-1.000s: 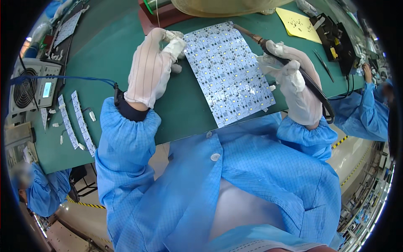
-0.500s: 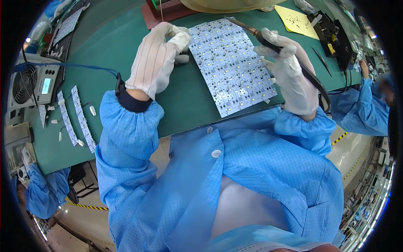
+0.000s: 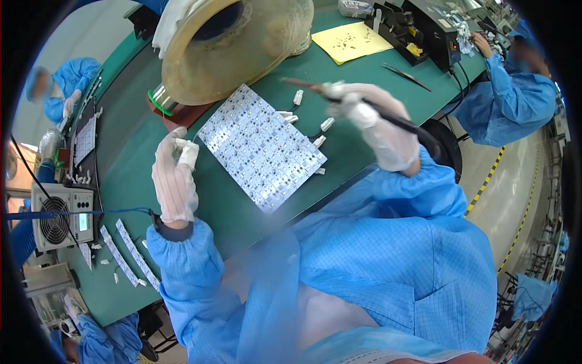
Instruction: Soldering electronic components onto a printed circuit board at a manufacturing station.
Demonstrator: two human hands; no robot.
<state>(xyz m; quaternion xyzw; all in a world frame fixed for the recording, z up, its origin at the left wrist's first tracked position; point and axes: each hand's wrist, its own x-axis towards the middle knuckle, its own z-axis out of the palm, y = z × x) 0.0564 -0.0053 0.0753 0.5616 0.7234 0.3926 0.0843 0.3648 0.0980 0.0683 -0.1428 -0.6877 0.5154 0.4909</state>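
A white LED circuit-board panel (image 3: 260, 148) lies on the green bench in front of me, dotted with small square parts. White connectors on short leads (image 3: 327, 124) stick out along its right edge. My right hand (image 3: 379, 124), in a white glove, is closed around a soldering iron (image 3: 321, 88). The iron's tip points left, past the panel's far right side. My left hand (image 3: 174, 176), also gloved, is beside the panel's left corner, thumb and fingers pinched together. A thin solder wire seems to run into that pinch, partly hidden. A wrist strap with a blue cord circles my left wrist.
A large fume-extractor hood (image 3: 260, 45) overhangs the far side near a spool stand (image 3: 162, 100). To the right are yellow paper (image 3: 351, 42) with tiny parts, tweezers (image 3: 407, 77) and a black box (image 3: 433, 33). LED strips (image 3: 121, 258) and a fan unit (image 3: 63, 215) lie left. Co-workers sit around.
My view has swung, bringing more of the hood into sight. The iron's tip has moved off the panel's far edge. Connectors along the panel's right side now show.
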